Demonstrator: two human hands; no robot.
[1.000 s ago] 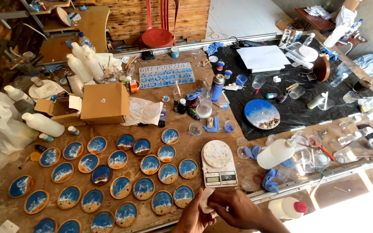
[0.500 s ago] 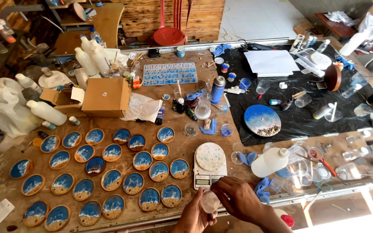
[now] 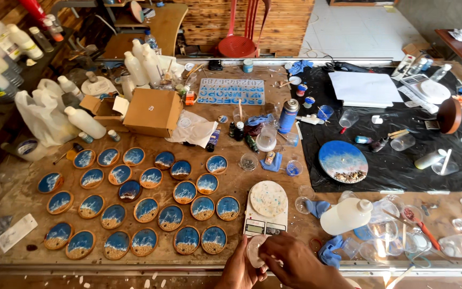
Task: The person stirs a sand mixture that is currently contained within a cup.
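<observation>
At the bottom edge of the bench, my left hand (image 3: 240, 270) and my right hand (image 3: 291, 260) together hold a small clear plastic cup (image 3: 254, 250). The left cradles it from below and the right fingers grip its rim. Just beyond the cup stands a white digital scale (image 3: 266, 210) with a round speckled platter. To its left lie several round wooden coasters (image 3: 148, 210) with blue and white wave patterns, set out in rows. A white bottle (image 3: 346, 215) lies on its side to the right of the scale.
A cardboard box (image 3: 153, 111) and white jugs (image 3: 46, 115) stand at the left rear. A black mat (image 3: 397, 160) on the right carries a large blue round disc (image 3: 343, 161), cups and bottles. A blue spray can (image 3: 289, 115) and a blue letter mould (image 3: 231, 91) sit mid-table.
The view has shifted nearer to the bench. Both hands have stayed at the front edge, turning the clear cup between them just below the scale.
</observation>
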